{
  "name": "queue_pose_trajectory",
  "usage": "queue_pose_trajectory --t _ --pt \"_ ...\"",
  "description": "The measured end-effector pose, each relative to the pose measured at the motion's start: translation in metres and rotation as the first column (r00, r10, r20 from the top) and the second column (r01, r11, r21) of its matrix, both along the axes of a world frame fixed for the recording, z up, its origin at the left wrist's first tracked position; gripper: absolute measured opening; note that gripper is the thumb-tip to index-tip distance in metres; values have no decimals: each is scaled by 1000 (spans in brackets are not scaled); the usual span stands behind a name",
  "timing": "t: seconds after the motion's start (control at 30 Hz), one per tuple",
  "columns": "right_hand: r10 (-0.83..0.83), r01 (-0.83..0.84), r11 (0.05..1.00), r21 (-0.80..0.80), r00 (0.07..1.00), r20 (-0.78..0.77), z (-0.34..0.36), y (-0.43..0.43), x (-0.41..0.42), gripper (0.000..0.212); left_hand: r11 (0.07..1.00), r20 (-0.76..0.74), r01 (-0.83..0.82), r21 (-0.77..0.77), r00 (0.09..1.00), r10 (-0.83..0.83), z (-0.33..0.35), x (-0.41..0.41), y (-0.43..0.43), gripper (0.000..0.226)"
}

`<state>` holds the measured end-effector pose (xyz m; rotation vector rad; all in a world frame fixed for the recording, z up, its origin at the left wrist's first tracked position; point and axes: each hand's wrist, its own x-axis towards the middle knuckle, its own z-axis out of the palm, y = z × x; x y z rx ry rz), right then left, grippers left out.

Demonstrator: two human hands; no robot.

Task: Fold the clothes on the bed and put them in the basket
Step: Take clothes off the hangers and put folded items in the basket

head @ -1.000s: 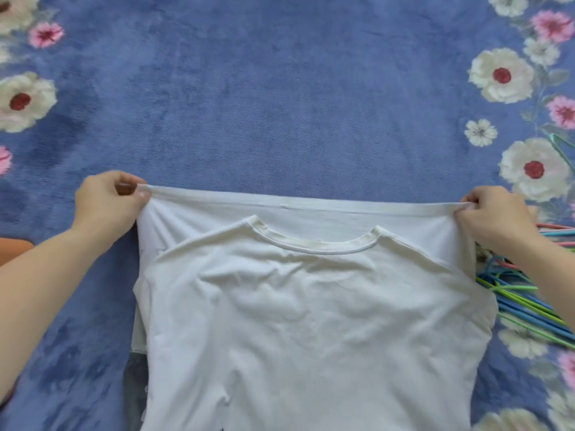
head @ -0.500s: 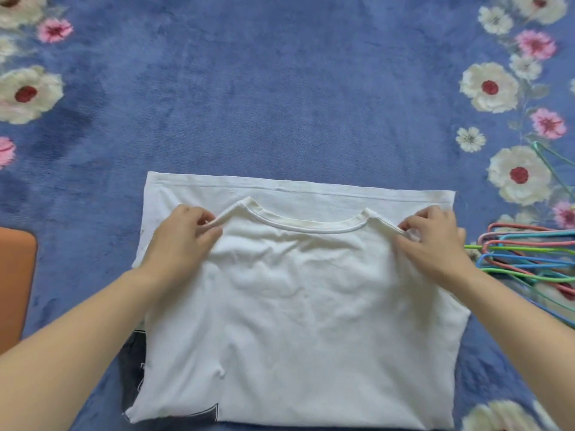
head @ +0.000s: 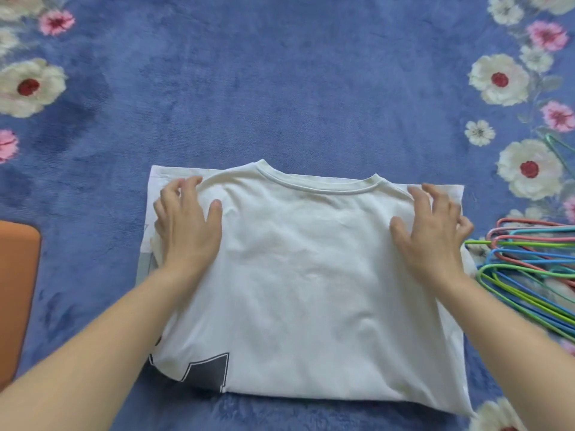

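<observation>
Folded white T-shirt (head: 311, 290) flat on the blue floral bed cover (head: 280, 88), near the middle of the view, ribbed collar (head: 320, 185) at the far edge and a narrow strip of the lower layer showing beyond it. Dark grey print (head: 208, 371) peeking out at the near left corner. Left hand (head: 186, 225) palm down on the left shoulder of the shirt, fingers (head: 194, 181) spread wide and pressing the cloth, holding nothing. Right hand (head: 432, 231) palm down on the right shoulder, fingers (head: 415, 194) spread and slightly bent, tips near the shirt's right edge; outer two perhaps hooked over that edge, hard to tell. Bundle of coloured plastic hangers (head: 529, 262) on the cover just beside the shirt's right side, pink, teal, blue and green, touching or almost touching the cloth. Orange flat object (head: 15, 290) at the left border, well apart from the shirt, not identifiable.
</observation>
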<state>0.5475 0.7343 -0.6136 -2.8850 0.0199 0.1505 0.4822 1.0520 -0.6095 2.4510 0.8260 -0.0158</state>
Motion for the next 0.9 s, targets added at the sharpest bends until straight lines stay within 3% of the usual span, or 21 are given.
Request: queue_pose_trajectory --t 0.1,0.23,0.33,0.4,0.47,0.53,0.6,0.7,0.8,0.9 --pt "-89 79 990 118 993 81 4 -4 -46 54 969 21 -234 -84 971 237 0 -48 -6 44" --pt "-363 348 913 213 931 36 5 -22 -107 64 793 -113 -514 -326 854 507 4 -82 -4 40" --pt "-533 517 790 329 845 -50 7 -32 -129 67 754 -174 -493 -433 867 467 11 -75 4 37" --pt "-630 629 670 396 763 -145 9 -35 -133 59 737 -218 -457 -498 889 403 9 -63 15 29" --pt "-663 702 607 374 706 -248 6 -40 -133 45 746 -235 -408 -527 913 333 5 -52 27 21" --pt "-645 721 586 369 691 -326 6 -43 -131 46 838 -176 -337 -429 941 289 2 -44 40 16" --pt "-620 705 609 363 709 -337 5 -48 -121 51 919 -81 -315 -236 949 305 5 -39 54 13" --pt "-648 705 625 335 708 -280 4 -61 -114 30 957 -55 -268 -111 963 264 7 -49 59 19" --pt "-672 704 631 325 706 -225 8 -67 -117 27 904 -140 -356 -235 933 331 3 -73 48 34" --pt "-629 743 561 366 670 -395 12 -73 -131 28 757 -212 -426 -496 904 371 18 -107 39 58"
